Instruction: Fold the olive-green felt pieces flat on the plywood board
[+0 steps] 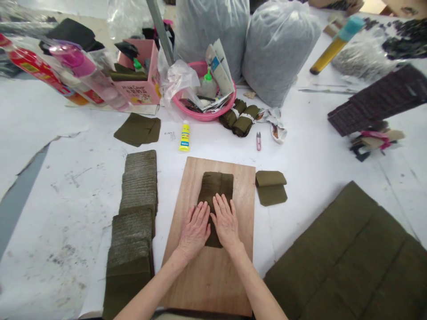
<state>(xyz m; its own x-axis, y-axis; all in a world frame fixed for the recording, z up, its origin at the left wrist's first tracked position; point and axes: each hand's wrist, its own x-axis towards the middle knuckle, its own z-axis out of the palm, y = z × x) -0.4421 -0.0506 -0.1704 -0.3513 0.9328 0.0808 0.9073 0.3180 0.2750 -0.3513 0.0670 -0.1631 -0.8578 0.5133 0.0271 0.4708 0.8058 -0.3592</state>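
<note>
Dark olive fabric pieces [217,181] lie in an overlapping strip on a wooden board [196,284]. My left hand [196,226] rests flat, fingers together and stretched out, over the strip's left edge and partly on the board. Beside it my right hand [227,220] presses flat on the fabric, its fingers stretched forward. Neither hand grips anything. Part of the fabric is hidden beneath the hands. To the right of the board sits a folded olive piece [271,193]. A long fanned stack of olive pieces [138,182] runs along the board's left side.
Behind the board are a yellow glue tube [184,138], pink thread snips [259,141], tied fabric rolls [245,120] and a pink basin [213,116]. A large olive fabric stack [350,258] covers the right front. Full plastic bags [278,49] and bottles [86,71] stand farther back.
</note>
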